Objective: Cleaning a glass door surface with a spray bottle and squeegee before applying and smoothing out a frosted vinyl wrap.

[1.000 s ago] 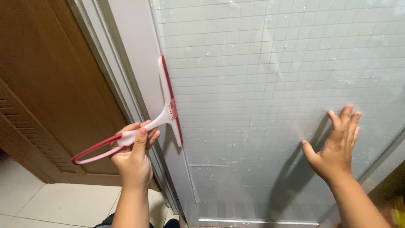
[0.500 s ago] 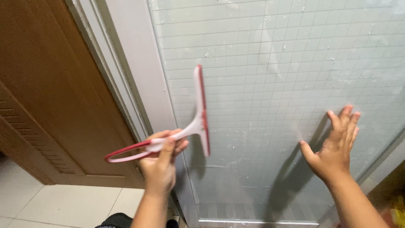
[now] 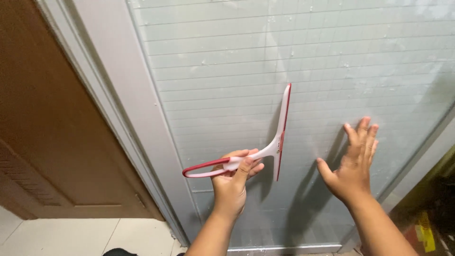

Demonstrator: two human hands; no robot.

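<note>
Two hands rise before us, forearms reaching up from the bottom edge toward the pane. Our left hand (image 3: 232,182) curls its fingers and thumb around the looped red-and-white handle of a squeegee (image 3: 265,149), wrist held straight, knuckles turned toward us. The handle juts left past the fist, and the neck runs up and right to the long blade, which stands nearly upright with its red rubber edge against the glass. Our right hand (image 3: 353,163) lies just beside the blade on its right, apart from it, fingers spread wide and palm flat against the frosted glass panel (image 3: 332,57); its shadow falls on the glass to the left of the wrist.

Behind both hands the panel shows fine horizontal lines and scattered white flecks and droplets. A pale grey frame (image 3: 118,109) borders it on the left, slanting down to the floor. Farther left stands a brown wooden door (image 3: 42,142), and below it pale floor tiles (image 3: 71,237). At the lower right corner sits something dark with a yellow patch, too blurred to tell.
</note>
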